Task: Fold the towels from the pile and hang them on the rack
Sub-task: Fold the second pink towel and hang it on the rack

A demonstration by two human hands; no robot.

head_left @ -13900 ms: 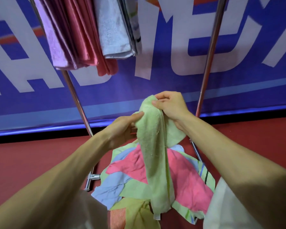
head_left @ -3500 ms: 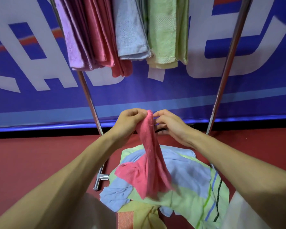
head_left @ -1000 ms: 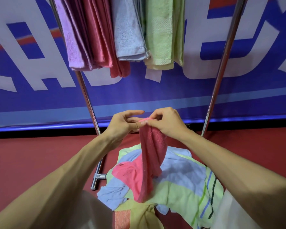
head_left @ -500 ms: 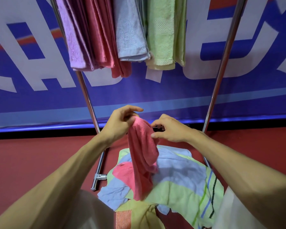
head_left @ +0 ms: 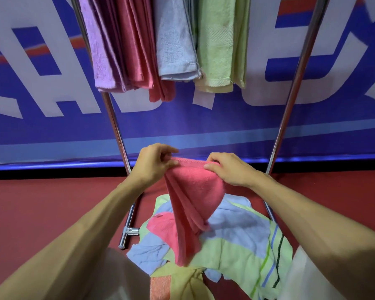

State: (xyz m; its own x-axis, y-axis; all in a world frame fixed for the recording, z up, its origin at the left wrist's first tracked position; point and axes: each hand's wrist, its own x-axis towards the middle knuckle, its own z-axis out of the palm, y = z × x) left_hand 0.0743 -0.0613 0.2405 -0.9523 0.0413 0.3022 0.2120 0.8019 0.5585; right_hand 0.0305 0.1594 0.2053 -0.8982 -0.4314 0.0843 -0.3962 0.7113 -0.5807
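A pink towel (head_left: 191, 204) hangs in folds above the pile. My left hand (head_left: 153, 163) pinches its top edge on the left, and my right hand (head_left: 227, 168) pinches the same edge on the right, so the edge is stretched between them. Below lies the pile of towels (head_left: 236, 241), light blue, green, striped and pink, on the red floor. The rack (head_left: 115, 124) stands behind, with folded lilac, pink, pale blue and green towels (head_left: 175, 40) hanging at the top.
The rack's right steel post (head_left: 290, 100) slants up at the right; its foot joint (head_left: 128, 232) rests left of the pile. A blue banner wall (head_left: 30, 131) with white letters closes off the back. Red floor (head_left: 41, 208) spreads to both sides.
My hands have moved apart along the pink towel's top edge, spreading it wider. Before that the green towel I held went onto the rack and the pink one came off the pile.
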